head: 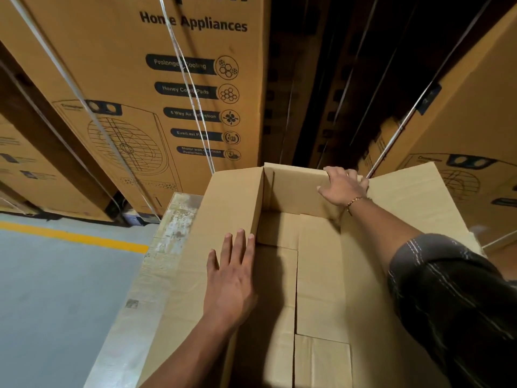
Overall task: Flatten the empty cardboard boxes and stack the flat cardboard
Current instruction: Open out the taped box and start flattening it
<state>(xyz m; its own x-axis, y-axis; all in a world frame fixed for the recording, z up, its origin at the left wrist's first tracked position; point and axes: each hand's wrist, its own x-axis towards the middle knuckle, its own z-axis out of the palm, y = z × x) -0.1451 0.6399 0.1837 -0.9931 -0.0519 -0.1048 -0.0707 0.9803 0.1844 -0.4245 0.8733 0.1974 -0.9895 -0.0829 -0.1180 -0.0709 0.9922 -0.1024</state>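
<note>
Open box [319,275] stands upright, just in front of the strapped cartons [134,79]. Left hand [232,278] lies flat on the box's left flap, fingers straight, grasping nothing. Right hand [342,186] grips the top edge of the box's far wall.

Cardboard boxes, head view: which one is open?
The plain unprinted box in the foreground: flaps spread, inside showing. The printed appliance boxes behind it are closed and strapped.

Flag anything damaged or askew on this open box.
Nothing serious. The open box looks intact, its walls upright. Only the pale strip along its left side looks scuffed. The left hand lies flat on the left panel; the right hand grips the far wall.
</note>
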